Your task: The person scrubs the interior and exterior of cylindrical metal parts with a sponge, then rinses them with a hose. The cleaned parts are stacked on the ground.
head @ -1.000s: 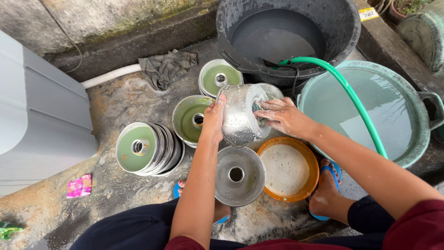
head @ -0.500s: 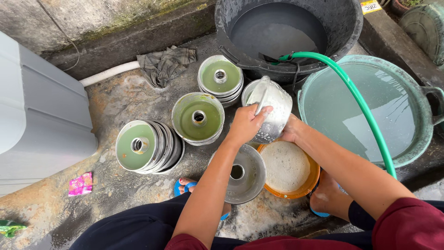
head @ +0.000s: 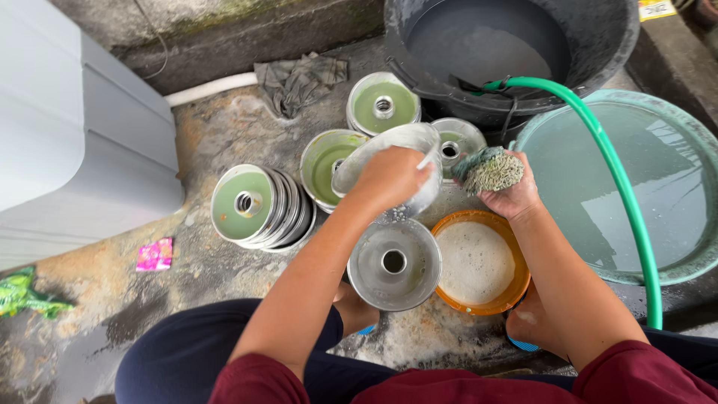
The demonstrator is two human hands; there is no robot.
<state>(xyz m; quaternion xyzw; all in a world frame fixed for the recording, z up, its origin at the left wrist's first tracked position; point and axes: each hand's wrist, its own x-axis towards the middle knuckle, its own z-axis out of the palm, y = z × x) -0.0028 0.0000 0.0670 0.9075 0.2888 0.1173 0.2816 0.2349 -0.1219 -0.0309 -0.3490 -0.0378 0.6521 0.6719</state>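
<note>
My left hand [head: 390, 179] grips a metal ring-shaped cake mould [head: 374, 153], tilted on its side over the wet ground. Just right of it, my right hand [head: 508, 196] holds a green scrubbing sponge [head: 490, 169], apart from the mould. Below my hands another metal ring mould [head: 394, 263] lies flat beside an orange bowl [head: 516, 232] of soapy water. Several more moulds with greenish insides stand around: a leaning stack [head: 258, 207] at the left, one [head: 321, 161] behind my left hand, one [head: 382, 102] further back and one [head: 458, 138] near the sponge.
A black tub [head: 598, 45] of water sits at the back, with a green hose [head: 624, 202] running into it. A pale green basin [head: 695, 135] of water is at the right. A grey rag [head: 299, 78], a white pipe [head: 209, 88] and a grey box [head: 67, 142] lie left.
My left hand has turned the mould and brought it lower and leftward. My right hand has come off the mould and now holds the sponge clear of it.
</note>
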